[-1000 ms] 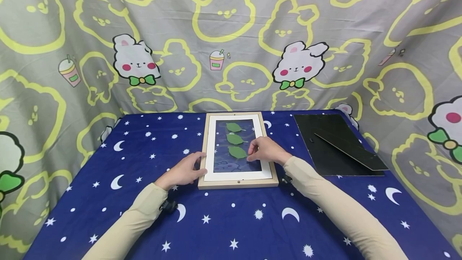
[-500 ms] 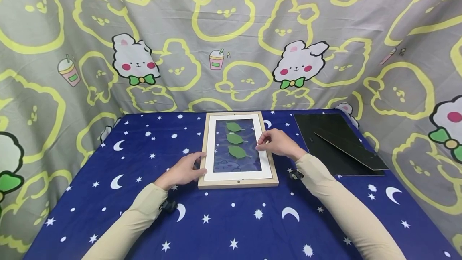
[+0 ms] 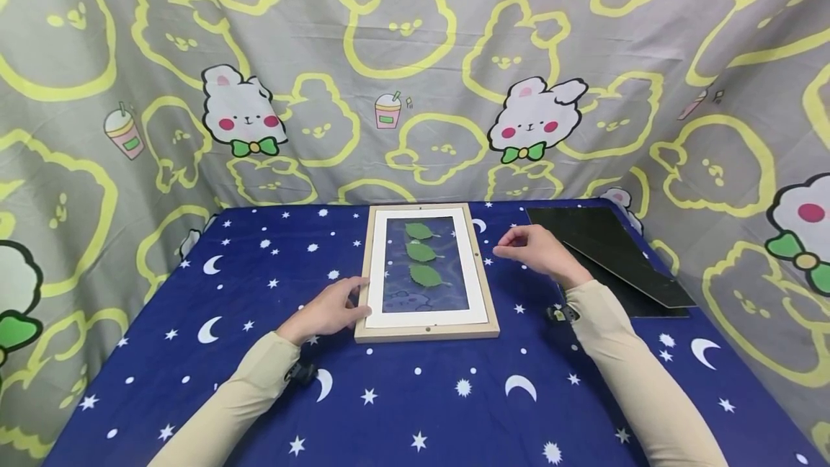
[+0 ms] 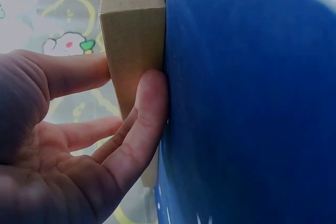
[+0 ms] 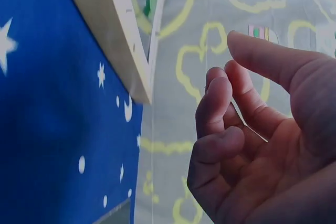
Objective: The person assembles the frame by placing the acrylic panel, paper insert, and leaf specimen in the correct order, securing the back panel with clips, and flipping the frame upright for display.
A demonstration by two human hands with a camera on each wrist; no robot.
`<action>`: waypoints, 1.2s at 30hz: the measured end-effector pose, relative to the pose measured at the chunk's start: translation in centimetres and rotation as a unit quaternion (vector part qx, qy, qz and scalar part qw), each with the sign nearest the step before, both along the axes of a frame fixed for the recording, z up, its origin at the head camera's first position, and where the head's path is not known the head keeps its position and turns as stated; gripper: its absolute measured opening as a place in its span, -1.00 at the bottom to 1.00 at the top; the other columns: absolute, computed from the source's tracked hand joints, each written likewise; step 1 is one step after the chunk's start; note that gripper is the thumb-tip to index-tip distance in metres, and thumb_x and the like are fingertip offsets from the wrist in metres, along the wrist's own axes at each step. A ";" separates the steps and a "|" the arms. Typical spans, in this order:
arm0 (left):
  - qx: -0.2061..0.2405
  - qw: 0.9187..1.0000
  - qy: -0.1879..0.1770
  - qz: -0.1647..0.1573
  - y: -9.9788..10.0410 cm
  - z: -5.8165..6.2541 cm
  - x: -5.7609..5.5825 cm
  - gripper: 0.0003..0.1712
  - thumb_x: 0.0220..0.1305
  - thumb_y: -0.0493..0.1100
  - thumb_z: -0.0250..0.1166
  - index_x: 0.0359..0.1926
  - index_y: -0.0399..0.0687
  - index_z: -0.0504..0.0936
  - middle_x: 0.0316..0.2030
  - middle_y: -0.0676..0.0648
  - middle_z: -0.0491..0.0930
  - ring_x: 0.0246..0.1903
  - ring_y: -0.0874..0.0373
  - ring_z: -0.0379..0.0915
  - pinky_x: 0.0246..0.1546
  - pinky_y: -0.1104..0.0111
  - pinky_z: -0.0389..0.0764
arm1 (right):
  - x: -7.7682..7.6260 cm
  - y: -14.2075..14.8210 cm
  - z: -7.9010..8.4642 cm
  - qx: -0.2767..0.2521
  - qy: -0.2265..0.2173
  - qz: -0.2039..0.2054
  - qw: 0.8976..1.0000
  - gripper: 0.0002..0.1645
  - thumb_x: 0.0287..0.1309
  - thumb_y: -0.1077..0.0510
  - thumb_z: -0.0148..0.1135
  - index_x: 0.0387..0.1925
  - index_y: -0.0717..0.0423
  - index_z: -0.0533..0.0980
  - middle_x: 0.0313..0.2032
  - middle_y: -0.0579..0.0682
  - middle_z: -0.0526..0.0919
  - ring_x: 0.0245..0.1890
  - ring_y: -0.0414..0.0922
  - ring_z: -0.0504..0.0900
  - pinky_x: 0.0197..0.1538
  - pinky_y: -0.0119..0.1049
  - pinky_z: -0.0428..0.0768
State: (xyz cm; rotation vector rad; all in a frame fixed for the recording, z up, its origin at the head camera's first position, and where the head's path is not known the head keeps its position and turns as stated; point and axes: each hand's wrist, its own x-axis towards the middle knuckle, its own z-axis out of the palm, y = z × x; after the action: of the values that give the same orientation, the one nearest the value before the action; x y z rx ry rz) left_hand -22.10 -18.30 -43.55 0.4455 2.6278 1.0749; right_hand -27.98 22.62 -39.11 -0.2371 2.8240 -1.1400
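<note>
A light wooden picture frame (image 3: pixel 428 334) lies in the middle of the table in the head view. Its white mat (image 3: pixel 376 265) surrounds a clear, dark-looking window. Three green leaves, an upper leaf (image 3: pixel 418 231), a middle leaf (image 3: pixel 421 252) and a lower leaf (image 3: pixel 425 275), form a column inside that window. At the frame's left side, my left hand (image 3: pixel 327 310) touches the edge with thumb and fingertips; the left wrist view has the fingers (image 4: pixel 152 93) against the wooden side. My right hand (image 3: pixel 538 251) hovers right of the frame, fingers loosely bent, holding nothing visible.
A black backing board (image 3: pixel 583 225) lies at the right, with a second black panel (image 3: pixel 642 276) leaning across it, partly behind the right hand and arm. The table has a blue star-and-moon cloth (image 3: pixel 421 395). A patterned grey curtain (image 3: pixel 311 34) closes off the back and sides.
My right hand has moved off to the right, from beside the lower leaf, over the mat, to the space between frame and black boards. The left hand and leaves have stayed put.
</note>
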 end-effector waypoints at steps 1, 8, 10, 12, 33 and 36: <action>0.000 1.000 0.000 0.000 0.0 0.0 0.0 -0.28 0.37 -0.18 0.35 0.45 -0.31 0.32 0.03 -0.30 0.51 -0.48 0.18 0.62 -0.44 0.32 0.65 | 0.1 0.4 0.0 -0.003 0.000 -0.003 1.000 -0.68 0.28 -0.08 0.41 -0.20 0.10 0.66 -0.18 0.07 0.67 -0.16 0.03 0.58 -0.07 -0.18 0.54; 0.000 1.000 -0.013 0.004 0.2 0.1 0.5 -0.27 0.37 -0.19 0.36 0.46 -0.32 0.31 0.01 -0.29 0.52 -0.49 0.17 0.61 -0.44 0.30 0.65 | 0.6 4.1 0.3 -0.025 0.009 -0.023 0.999 -0.58 0.29 -0.14 0.39 -0.14 0.15 0.65 -0.21 0.08 0.67 -0.21 0.04 0.55 -0.15 -0.25 0.51; -0.001 1.000 -0.014 0.002 0.2 0.2 0.5 -0.26 0.36 -0.19 0.36 0.45 -0.33 0.31 -0.01 -0.28 0.53 -0.48 0.16 0.62 -0.44 0.30 0.65 | 0.7 5.1 0.5 -0.033 0.009 -0.028 0.999 -0.54 0.30 -0.16 0.37 -0.10 0.17 0.64 -0.20 0.11 0.67 -0.20 0.06 0.56 -0.18 -0.27 0.50; 0.000 1.000 -0.014 0.002 0.3 0.2 0.5 -0.26 0.36 -0.20 0.37 0.45 -0.34 0.31 -0.02 -0.27 0.54 -0.47 0.16 0.62 -0.43 0.30 0.65 | 0.9 6.1 0.8 -0.038 0.008 -0.034 0.999 -0.50 0.30 -0.19 0.36 -0.07 0.18 0.63 -0.21 0.10 0.68 -0.20 0.05 0.59 -0.22 -0.29 0.50; -0.015 1.000 -0.006 -0.008 1.2 0.8 0.7 -0.29 0.37 -0.22 0.36 0.44 -0.36 0.32 -0.01 -0.28 0.50 -0.46 0.15 0.61 -0.45 0.31 0.63 | 2.2 15.8 2.2 -0.052 0.015 -0.113 0.992 -0.32 0.36 -0.28 0.23 0.17 0.19 0.48 -0.38 -0.52 0.59 -0.30 -0.39 0.55 -0.26 -0.38 0.56; -0.018 1.000 -0.009 -0.004 1.3 0.8 0.7 -0.29 0.37 -0.22 0.36 0.45 -0.35 0.32 0.00 -0.28 0.50 -0.46 0.16 0.60 -0.46 0.32 0.63 | 2.6 17.6 1.8 -0.037 0.012 -0.136 0.990 -0.26 0.34 -0.32 0.23 0.21 0.18 0.47 -0.31 -0.50 0.55 -0.26 -0.37 0.49 -0.26 -0.43 0.53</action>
State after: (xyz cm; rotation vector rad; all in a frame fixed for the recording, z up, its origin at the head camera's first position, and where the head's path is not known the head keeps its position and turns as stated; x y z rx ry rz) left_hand -21.41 -16.99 -42.72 0.4354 2.6230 1.0233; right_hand -25.33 40.25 -37.31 0.1367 2.9043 -1.2998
